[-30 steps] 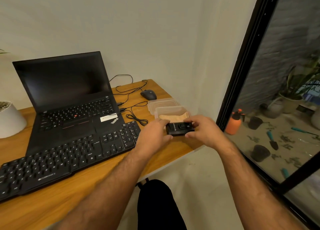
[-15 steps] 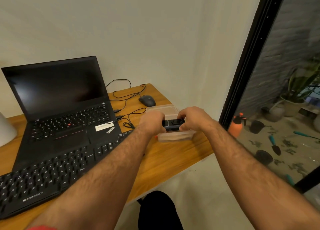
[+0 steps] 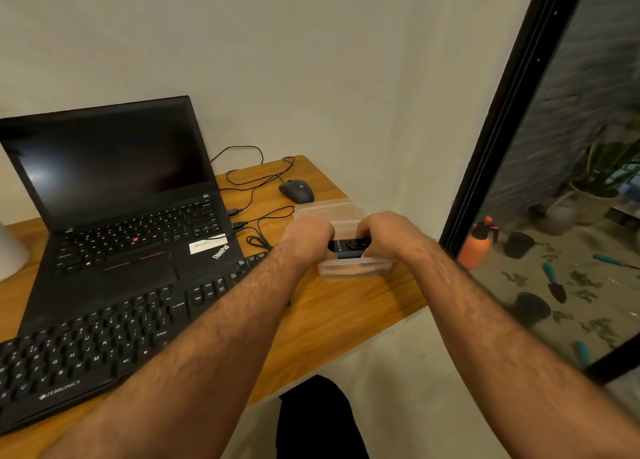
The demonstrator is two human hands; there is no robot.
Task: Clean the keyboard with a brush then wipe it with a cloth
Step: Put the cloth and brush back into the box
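Observation:
A black external keyboard (image 3: 104, 348) lies on the wooden desk (image 3: 332, 313) in front of an open black laptop (image 3: 114, 195). Both my hands hold a small flat black device (image 3: 348, 245) over a clear plastic container (image 3: 356, 266) at the desk's right end. My left hand (image 3: 306, 239) grips the device's left end, and my right hand (image 3: 388, 235) grips its right end. The container's contents are hidden behind my hands. I cannot make out a brush or a cloth.
A second clear container or lid (image 3: 329, 209) lies behind the first. A black mouse (image 3: 297, 190) and loose cables (image 3: 256, 178) sit at the back right. A white pot (image 3: 10, 251) stands at the left. A dark glass door (image 3: 554, 181) is on the right.
Both hands carried the black device forward from above the desk's front edge to over the clear container. The view shifted right and slightly down.

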